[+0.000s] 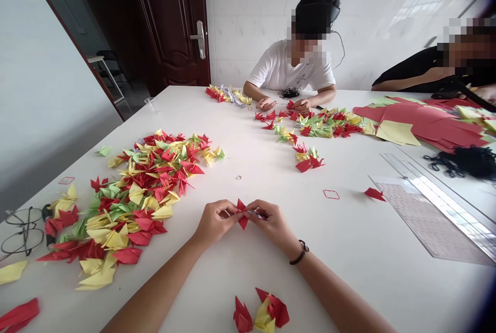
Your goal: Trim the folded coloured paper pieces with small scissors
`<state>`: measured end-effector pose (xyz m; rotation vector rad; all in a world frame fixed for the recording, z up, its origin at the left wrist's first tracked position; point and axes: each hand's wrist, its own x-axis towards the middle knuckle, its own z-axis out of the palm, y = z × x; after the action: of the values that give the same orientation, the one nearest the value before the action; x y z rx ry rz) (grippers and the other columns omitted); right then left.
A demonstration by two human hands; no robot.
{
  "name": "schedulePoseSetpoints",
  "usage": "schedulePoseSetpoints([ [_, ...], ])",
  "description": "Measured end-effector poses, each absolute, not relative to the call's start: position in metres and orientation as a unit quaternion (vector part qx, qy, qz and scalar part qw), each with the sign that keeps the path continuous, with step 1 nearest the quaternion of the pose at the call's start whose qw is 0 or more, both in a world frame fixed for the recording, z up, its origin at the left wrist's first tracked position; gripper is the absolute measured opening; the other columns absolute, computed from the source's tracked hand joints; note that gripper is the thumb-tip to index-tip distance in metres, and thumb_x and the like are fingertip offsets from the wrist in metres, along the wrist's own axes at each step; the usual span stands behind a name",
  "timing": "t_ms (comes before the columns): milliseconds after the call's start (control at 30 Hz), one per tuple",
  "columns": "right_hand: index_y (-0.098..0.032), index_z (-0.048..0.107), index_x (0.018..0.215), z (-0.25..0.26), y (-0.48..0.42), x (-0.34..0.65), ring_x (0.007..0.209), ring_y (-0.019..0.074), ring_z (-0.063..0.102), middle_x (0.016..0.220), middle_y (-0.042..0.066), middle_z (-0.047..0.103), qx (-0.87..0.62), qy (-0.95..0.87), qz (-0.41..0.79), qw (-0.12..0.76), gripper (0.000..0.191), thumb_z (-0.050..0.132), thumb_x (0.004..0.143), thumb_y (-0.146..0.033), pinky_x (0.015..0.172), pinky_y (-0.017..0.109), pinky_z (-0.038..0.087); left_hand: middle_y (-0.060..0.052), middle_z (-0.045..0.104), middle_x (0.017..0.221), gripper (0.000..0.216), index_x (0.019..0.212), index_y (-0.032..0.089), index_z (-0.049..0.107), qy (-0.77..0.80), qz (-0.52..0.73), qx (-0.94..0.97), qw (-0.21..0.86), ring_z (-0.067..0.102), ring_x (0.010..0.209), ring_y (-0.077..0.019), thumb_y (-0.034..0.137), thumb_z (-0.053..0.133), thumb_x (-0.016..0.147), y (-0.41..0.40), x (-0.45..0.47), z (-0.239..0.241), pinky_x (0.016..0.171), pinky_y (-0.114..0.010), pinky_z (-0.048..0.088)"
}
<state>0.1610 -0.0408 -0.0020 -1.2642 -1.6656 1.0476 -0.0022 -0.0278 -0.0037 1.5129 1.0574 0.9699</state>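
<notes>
Red folded paper [242, 214] sits pinched between your two hands just above the white table [349, 250], near its middle. To your left lies a big heap of red, yellow and green folded pieces [135, 193], with a pair of glasses [23, 230] at the edge. Your left hand [215, 222] grips the paper's left side in curled fingers; your right hand [271, 219] pinches its right side. Further right lie a small red scrap [374, 194] and a clear ruler [442, 201].

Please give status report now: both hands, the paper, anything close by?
Left hand and right hand pinch one red folded paper above white table. Big pile of folded papers to the left, apart. Nothing blocking.
</notes>
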Motion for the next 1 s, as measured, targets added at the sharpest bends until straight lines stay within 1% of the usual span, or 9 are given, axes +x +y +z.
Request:
schedulePoseSetpoints([
  [133, -0.017, 0.055, 0.070, -0.0031, -0.0405, 0.1607, 0.051, 0.0090, 0.038, 0.059, -0.001, 0.051, -0.497, -0.634, 0.418, 0.420, 0.020, 0.050, 0.077, -0.034, 0.048, 0.022, 0.031, -0.004, 0.062, 0.070, 0.018, 0.065, 0.014, 0.060, 0.429, 0.417, 0.581, 0.552, 0.057, 0.062, -0.0137, 0.031, 0.065, 0.065, -0.0261, -0.0029, -0.0065, 0.057, -0.026, 0.046],
  [233, -0.017, 0.053, 0.070, -0.0065, -0.0397, 0.1601, 0.054, 0.0099, 0.042, 0.062, 0.000, 0.054, -0.492, -0.628, 0.418, 0.435, 0.019, 0.050, 0.078, -0.034, 0.049, 0.022, 0.033, -0.004, 0.063, 0.069, 0.019, 0.066, 0.014, 0.060, 0.427, 0.428, 0.560, 0.566, 0.058, 0.064, -0.0148, 0.032, 0.066, 0.065, -0.0255, -0.0031, -0.0080, 0.058, -0.026, 0.048],
  [400, -0.018, 0.057, 0.079, -0.0071, -0.0388, 0.1607, 0.051, 0.0085, 0.042, 0.072, 0.001, 0.059, -0.492, -0.653, 0.414, 0.400, 0.013, 0.053, 0.076, -0.030, 0.047, 0.022, 0.033, -0.005, 0.065, 0.070, 0.019, 0.067, 0.015, 0.063, 0.434, 0.431, 0.582, 0.535, 0.060, 0.070, -0.0171, 0.033, 0.066, 0.064, -0.0262, -0.0030, -0.0081, 0.064, -0.028, 0.049],
  [533, -0.018, 0.060, 0.076, -0.0073, -0.0382, 0.1627, 0.051, 0.0092, 0.043, 0.065, 0.000, 0.057, -0.497, -0.693, 0.370, 0.369, 0.008, 0.055, 0.072, -0.023, 0.047, 0.022, 0.033, -0.004, 0.065, 0.066, 0.020, 0.067, 0.015, 0.064, 0.459, 0.424, 0.585, 0.517, 0.059, 0.065, -0.0155, 0.034, 0.065, 0.064, -0.0272, -0.0030, -0.0083, 0.061, -0.026, 0.048],
  [667, -0.018, 0.060, 0.073, -0.0081, -0.0383, 0.1631, 0.054, 0.0103, 0.045, 0.065, 0.000, 0.056, -0.484, -0.721, 0.321, 0.379, 0.007, 0.055, 0.069, -0.016, 0.048, 0.022, 0.034, -0.003, 0.065, 0.066, 0.017, 0.066, 0.015, 0.064, 0.460, 0.427, 0.564, 0.537, 0.058, 0.063, -0.0142, 0.032, 0.068, 0.061, -0.0271, -0.0026, -0.0098, 0.059, -0.026, 0.049],
  [767, -0.018, 0.058, 0.068, -0.0068, -0.0393, 0.1624, 0.053, 0.0104, 0.044, 0.064, 0.001, 0.056, -0.478, -0.718, 0.308, 0.400, 0.007, 0.052, 0.073, -0.018, 0.048, 0.022, 0.034, -0.004, 0.065, 0.071, 0.019, 0.065, 0.015, 0.063, 0.445, 0.439, 0.537, 0.566, 0.059, 0.065, -0.0146, 0.031, 0.069, 0.059, -0.0259, -0.0022, -0.0104, 0.060, -0.027, 0.050],
  [867, -0.018, 0.057, 0.068, -0.0056, -0.0400, 0.1619, 0.050, 0.0097, 0.041, 0.061, 0.000, 0.054, -0.479, -0.705, 0.308, 0.422, 0.010, 0.051, 0.075, -0.023, 0.046, 0.022, 0.032, -0.006, 0.067, 0.077, 0.022, 0.064, 0.014, 0.059, 0.431, 0.447, 0.520, 0.586, 0.060, 0.065, -0.0151, 0.034, 0.068, 0.059, -0.0249, -0.0018, -0.0087, 0.059, -0.029, 0.051],
  [933, -0.018, 0.057, 0.068, -0.0053, -0.0402, 0.1618, 0.048, 0.0090, 0.038, 0.058, -0.001, 0.051, -0.489, -0.695, 0.313, 0.425, 0.013, 0.051, 0.076, -0.026, 0.045, 0.022, 0.031, -0.007, 0.067, 0.079, 0.022, 0.064, 0.014, 0.058, 0.427, 0.442, 0.527, 0.587, 0.060, 0.065, -0.0153, 0.035, 0.067, 0.062, -0.0251, -0.0015, -0.0066, 0.059, -0.029, 0.050],
  [1000, -0.017, 0.057, 0.068, -0.0055, -0.0402, 0.1618, 0.047, 0.0086, 0.035, 0.056, -0.001, 0.049, -0.495, -0.689, 0.323, 0.419, 0.015, 0.051, 0.077, -0.028, 0.044, 0.022, 0.029, -0.006, 0.066, 0.078, 0.020, 0.067, 0.015, 0.058, 0.429, 0.429, 0.560, 0.564, 0.060, 0.065, -0.0146, 0.034, 0.064, 0.065, -0.0260, -0.0012, -0.0045, 0.059, -0.027, 0.049],
])
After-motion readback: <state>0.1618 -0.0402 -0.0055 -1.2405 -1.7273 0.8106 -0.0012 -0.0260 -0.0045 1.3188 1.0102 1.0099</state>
